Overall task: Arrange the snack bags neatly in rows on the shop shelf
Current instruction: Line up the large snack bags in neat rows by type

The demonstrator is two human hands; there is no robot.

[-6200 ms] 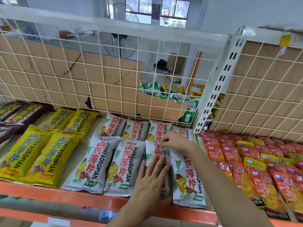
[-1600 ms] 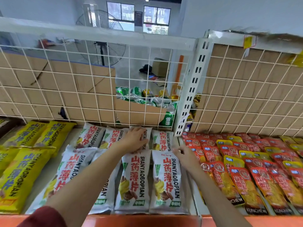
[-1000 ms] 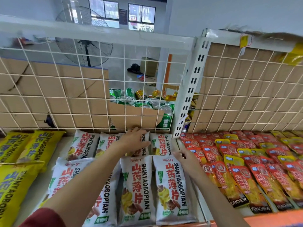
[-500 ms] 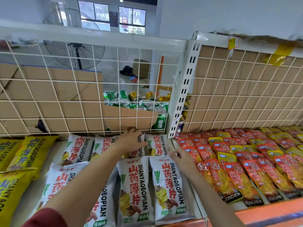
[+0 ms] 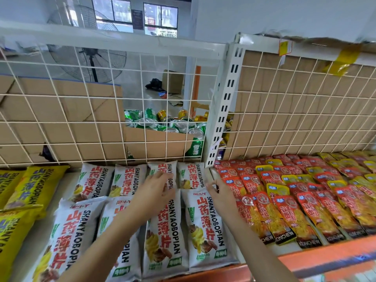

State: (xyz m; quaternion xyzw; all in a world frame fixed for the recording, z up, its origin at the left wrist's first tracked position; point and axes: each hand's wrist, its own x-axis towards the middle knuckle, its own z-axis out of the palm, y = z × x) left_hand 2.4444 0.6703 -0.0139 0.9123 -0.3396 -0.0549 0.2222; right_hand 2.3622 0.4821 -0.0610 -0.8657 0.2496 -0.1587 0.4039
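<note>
My left hand slides down the rear bag, now squared, fingers loose; right hand curled at front bag, pinch unclear.

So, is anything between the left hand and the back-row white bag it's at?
Nothing visible. The left hand lies directly on the third white bag of the back row, fingers on its lower half; nothing else covers that bag.
</note>
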